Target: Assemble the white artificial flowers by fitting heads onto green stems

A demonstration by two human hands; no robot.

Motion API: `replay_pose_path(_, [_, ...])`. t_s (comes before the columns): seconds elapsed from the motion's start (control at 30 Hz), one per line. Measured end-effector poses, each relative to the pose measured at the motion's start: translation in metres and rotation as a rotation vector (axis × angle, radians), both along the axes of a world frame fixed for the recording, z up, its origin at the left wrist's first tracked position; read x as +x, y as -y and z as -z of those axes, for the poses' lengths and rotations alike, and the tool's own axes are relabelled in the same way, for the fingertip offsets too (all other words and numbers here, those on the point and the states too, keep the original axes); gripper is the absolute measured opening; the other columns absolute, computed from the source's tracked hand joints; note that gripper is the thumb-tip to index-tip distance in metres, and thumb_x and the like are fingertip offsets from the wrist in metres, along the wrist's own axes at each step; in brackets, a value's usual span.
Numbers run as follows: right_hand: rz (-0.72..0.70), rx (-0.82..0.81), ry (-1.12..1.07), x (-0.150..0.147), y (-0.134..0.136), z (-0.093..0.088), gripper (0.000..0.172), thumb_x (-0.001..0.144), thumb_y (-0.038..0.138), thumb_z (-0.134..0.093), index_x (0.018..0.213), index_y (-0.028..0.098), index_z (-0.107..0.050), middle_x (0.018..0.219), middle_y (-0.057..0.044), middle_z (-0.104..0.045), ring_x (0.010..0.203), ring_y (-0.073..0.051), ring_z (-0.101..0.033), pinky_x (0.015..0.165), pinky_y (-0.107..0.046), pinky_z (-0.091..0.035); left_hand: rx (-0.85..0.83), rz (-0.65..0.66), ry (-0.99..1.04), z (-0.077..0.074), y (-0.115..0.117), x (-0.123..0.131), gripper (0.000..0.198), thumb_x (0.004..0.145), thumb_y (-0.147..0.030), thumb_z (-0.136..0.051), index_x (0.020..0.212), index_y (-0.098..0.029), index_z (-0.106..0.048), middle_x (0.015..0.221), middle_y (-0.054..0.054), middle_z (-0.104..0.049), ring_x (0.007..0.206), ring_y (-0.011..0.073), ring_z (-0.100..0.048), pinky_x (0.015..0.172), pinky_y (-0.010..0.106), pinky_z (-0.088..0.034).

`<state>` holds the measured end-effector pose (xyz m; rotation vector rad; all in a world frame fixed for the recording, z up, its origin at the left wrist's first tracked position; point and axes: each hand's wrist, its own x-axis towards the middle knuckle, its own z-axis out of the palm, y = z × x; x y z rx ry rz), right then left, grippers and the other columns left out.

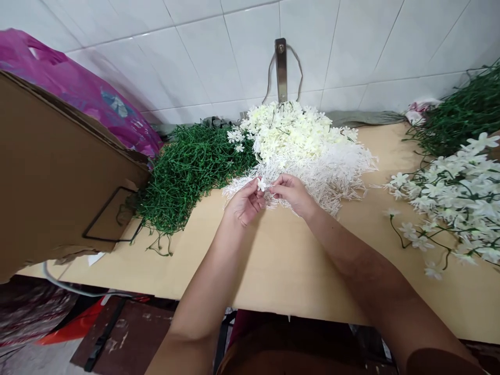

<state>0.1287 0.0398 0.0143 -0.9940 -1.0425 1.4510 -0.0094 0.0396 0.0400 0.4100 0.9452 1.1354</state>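
Note:
My left hand [248, 200] pinches a small white artificial flower [261, 184] between thumb and fingers. Close beside it, my right hand [291, 191] has its fingertips pressed together on a thin white piece like those in the pile, just right of the flower. Both hands are over the near edge of a heap of thin white stamen-like pieces [332, 174]. Behind that heap lies a mound of loose cream-white flower heads [289, 127]. Left of the hands is a tangled pile of green plastic stems [195, 166].
A cardboard box [58, 172] and a purple plastic bag [78, 88] stand at the left. On the right lie white flowers on green stems [461, 192] and more green stems [464, 114]. A metal bracket [281, 70] is upright against the tiled wall. The table's [281, 271] front edge runs below my arms.

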Motion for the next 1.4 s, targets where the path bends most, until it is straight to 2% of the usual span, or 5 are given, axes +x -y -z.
replay_pose_path(0.13, [-0.056,-0.013,-0.054,0.001,0.001,0.003,0.02,0.052,0.022,-0.071,0.055,0.017,-0.051,0.055,0.006,-0.054,0.053,-0.007,-0.05,0.055,-0.022,-0.039,-0.051,-0.036,0.13,0.005,0.014,0.006,0.01,0.079,-0.006,-0.054,0.078,-0.015,-0.059,0.054,-0.004,-0.053,0.045,0.004,-0.05,0.041,0.012,-0.036])
replay_pose_path(0.33, [-0.163,-0.014,-0.05,0.002,0.0,0.009,0.021,0.053,0.023,-0.072,0.057,0.017,-0.053,0.058,0.004,-0.059,0.056,-0.008,-0.053,0.057,-0.023,-0.039,-0.073,-0.026,0.15,0.011,0.014,0.005,0.011,0.08,-0.005,-0.052,0.077,-0.014,-0.058,0.054,-0.002,-0.053,0.044,0.0041,-0.048,0.042,0.013,-0.038])
replay_pose_path(0.57, [-0.145,-0.041,-0.02,0.004,0.001,0.008,0.019,0.055,0.021,-0.072,0.057,0.017,-0.053,0.057,0.004,-0.057,0.056,-0.008,-0.051,0.058,-0.023,-0.038,-0.096,-0.086,0.211,0.01,0.014,0.0,0.011,0.082,-0.006,-0.051,0.076,-0.014,-0.055,0.054,-0.004,-0.052,0.043,0.0031,-0.049,0.042,0.012,-0.038])
replay_pose_path(0.73, [-0.152,-0.04,-0.024,0.002,0.003,0.009,0.018,0.055,0.02,-0.072,0.056,0.017,-0.054,0.059,0.003,-0.058,0.057,-0.009,-0.054,0.058,-0.024,-0.04,-0.092,-0.029,0.191,0.01,0.016,0.005,0.011,0.081,-0.006,-0.051,0.076,-0.013,-0.056,0.053,-0.003,-0.052,0.043,0.0034,-0.05,0.043,0.012,-0.038])
replay_pose_path(1.4, [-0.09,-0.128,-0.066,0.002,0.004,0.002,0.025,0.05,0.022,-0.075,0.053,0.018,-0.051,0.053,0.005,-0.056,0.054,-0.008,-0.052,0.057,-0.023,-0.041,-0.078,-0.097,0.16,0.012,0.015,0.007,0.012,0.081,-0.002,-0.052,0.076,-0.012,-0.055,0.054,-0.003,-0.057,0.044,0.0033,-0.056,0.042,0.01,-0.043])
